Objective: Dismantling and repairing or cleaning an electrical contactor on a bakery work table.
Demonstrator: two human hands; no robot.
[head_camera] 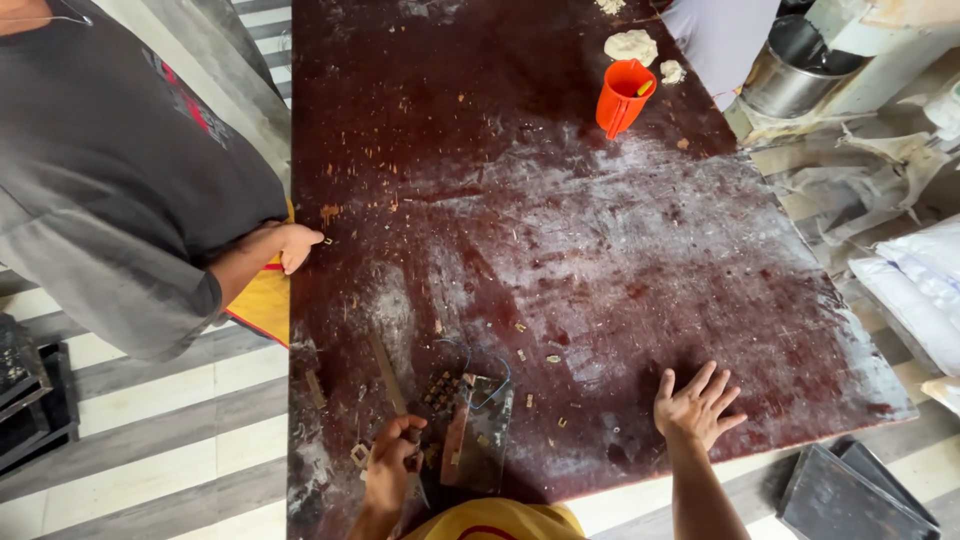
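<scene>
**Scraping down the floured board**

The left hand (392, 462) is closed around a small tool at the near edge of the dark red board (560, 230), just beside a worn cutter (470, 425) with a clear plate and wire loop lying flat on the wood. What exactly the fingers grip is hard to make out; it looks like a thin blade or handle. The right hand (697, 405) is released, fingers spread, palm down on the board near its front edge, well apart from the cutter.

Flour smears and dough crumbs cover the middle of the board. At the far end stand an orange cup (624, 95) and a few dough lumps (631, 45). A second person in a grey shirt stands at the left side, one hand (297, 245) touching the board's edge.

The step in hand appears to be clearing or handling the cutter at the near edge. The next move likely calls for a firm hold with the left hand while the right steadies the board.
</scene>
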